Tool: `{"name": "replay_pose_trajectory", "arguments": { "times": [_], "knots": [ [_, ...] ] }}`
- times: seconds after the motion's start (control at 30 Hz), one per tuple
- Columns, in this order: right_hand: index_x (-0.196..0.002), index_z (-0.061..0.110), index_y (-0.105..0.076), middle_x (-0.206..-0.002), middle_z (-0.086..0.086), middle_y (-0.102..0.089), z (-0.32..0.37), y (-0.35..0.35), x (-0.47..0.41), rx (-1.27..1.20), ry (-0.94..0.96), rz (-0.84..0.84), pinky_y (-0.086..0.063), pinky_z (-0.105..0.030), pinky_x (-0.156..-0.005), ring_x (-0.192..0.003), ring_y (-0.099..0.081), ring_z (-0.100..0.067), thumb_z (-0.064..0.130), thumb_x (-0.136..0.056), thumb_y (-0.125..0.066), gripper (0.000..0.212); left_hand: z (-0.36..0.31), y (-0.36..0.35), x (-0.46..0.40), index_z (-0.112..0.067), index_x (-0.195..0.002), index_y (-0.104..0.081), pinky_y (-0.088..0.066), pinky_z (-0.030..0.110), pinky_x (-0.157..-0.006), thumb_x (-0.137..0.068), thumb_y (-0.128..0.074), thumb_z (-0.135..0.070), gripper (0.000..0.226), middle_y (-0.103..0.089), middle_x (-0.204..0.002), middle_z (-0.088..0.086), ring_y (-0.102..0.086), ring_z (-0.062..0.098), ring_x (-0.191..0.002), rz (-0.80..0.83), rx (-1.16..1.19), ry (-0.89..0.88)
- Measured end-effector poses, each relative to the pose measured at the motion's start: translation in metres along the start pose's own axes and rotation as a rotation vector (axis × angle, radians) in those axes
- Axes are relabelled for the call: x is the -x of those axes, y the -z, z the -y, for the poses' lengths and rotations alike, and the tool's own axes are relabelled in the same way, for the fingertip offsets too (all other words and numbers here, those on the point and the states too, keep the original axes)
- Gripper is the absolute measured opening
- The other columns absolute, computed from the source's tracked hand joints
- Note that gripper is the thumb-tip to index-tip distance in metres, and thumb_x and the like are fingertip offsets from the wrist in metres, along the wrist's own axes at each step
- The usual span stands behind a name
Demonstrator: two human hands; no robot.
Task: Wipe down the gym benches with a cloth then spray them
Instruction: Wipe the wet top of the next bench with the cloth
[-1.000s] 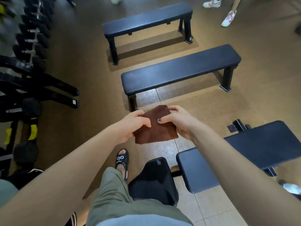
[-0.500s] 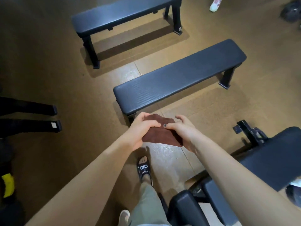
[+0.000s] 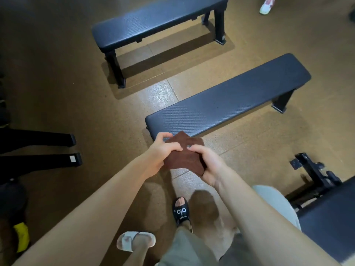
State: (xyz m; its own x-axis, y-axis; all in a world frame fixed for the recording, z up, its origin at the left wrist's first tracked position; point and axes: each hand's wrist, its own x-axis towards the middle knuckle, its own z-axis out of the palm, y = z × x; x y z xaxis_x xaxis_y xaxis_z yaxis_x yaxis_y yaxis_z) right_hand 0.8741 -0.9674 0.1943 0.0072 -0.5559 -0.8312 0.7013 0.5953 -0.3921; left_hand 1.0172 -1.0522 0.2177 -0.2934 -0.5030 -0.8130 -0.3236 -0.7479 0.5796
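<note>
Holding a brown cloth [image 3: 184, 156] in both hands, the person is standing just short of the near bench [image 3: 230, 104].

Head view, the only one:
- Left hand [image 3: 165, 150] is gripping the cloth's left edge, fingers curled over the top, thumb laid across the fabric toward the middle.
- Right hand [image 3: 205, 160] is cupping the right and lower edge, fingers curled under, thumb pressing on top. The two thumbs are nearly meeting.
- Cloth is sitting bunched between the hands, one corner poking up over the bench's near end. Whether it is touching the pad, cannot tell; it looks to be held in the air just in front.
- Judgement: the two-handed hold is likely folding or squaring the cloth into a pad before the first wipe. Wiping looks not yet begun; no spray bottle in sight.
- Far bench [image 3: 153, 22] is standing well apart behind, parallel. A third bench [image 3: 330, 217] is filling the lower right, beside the person's leg.
- Black sandal [image 3: 180, 211] is planted on the floor under the arms; a white sandal [image 3: 136, 240] is showing lower left.

Against half a second back:
- Hands and cloth are now overlapping the near bench's end rather than sitting below it.
- Grip is much the same, cloth more gathered.
- White sandal is newly in view, so the person is stepping forward.
</note>
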Motion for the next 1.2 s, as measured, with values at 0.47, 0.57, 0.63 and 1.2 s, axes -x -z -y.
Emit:
{"name": "replay_pose_trajectory", "arguments": {
  "times": [0.47, 0.57, 0.63, 1.2],
  "knots": [
    [-0.133, 0.012, -0.053, -0.119, -0.015, -0.072, 0.010, 0.025, -0.183, 0.214, 0.173, -0.203, -0.063, -0.044, -0.083, -0.100, -0.076, -0.029, 0.014, -0.057, -0.087, 0.084, 0.006, 0.024, -0.151, -0.013, -0.119, -0.059, -0.059, 0.040, -0.081, -0.081, -0.075, 0.003, 0.044, -0.069, -0.116, 0.012, -0.070, 0.030, -0.103, -0.242, 0.126, 0.026],
    [-0.142, 0.025, -0.041, -0.112, -0.003, -0.065, 0.006, 0.046, -0.263, 0.435, 0.243, -0.165, -0.057, -0.038, -0.092, -0.100, -0.069, -0.020, 0.022, -0.068, -0.093, 0.091, 0.020, 0.025, -0.220, -0.016, -0.110, -0.060, -0.060, 0.042, -0.081, -0.079, -0.073, 0.003, 0.039, -0.067, -0.111, 0.011, -0.068, 0.030, -0.100, -0.311, -0.084, -0.082],
    [-0.145, 0.028, -0.037, -0.103, 0.001, -0.056, 0.004, 0.064, -0.313, 0.524, 0.295, -0.197, -0.050, -0.021, -0.081, -0.092, -0.063, -0.016, 0.018, -0.083, -0.085, 0.079, 0.031, 0.030, -0.268, -0.020, -0.108, -0.060, -0.060, 0.044, -0.082, -0.079, -0.072, 0.002, 0.038, -0.066, -0.107, 0.008, -0.067, 0.029, -0.099, -0.359, -0.147, -0.140],
    [-0.113, 0.019, -0.065, -0.099, 0.005, -0.068, -0.050, 0.140, -0.545, 0.938, 1.250, -0.835, -0.032, -0.034, -0.090, -0.092, -0.065, -0.022, 0.022, -0.092, -0.056, 0.023, 0.160, 0.055, -0.522, -0.017, -0.161, -0.029, -0.020, 0.052, -0.125, -0.097, -0.028, -0.063, 0.079, -0.025, -0.163, 0.029, -0.026, 0.042, -0.150, -0.841, -1.326, -0.658]
  ]
}}
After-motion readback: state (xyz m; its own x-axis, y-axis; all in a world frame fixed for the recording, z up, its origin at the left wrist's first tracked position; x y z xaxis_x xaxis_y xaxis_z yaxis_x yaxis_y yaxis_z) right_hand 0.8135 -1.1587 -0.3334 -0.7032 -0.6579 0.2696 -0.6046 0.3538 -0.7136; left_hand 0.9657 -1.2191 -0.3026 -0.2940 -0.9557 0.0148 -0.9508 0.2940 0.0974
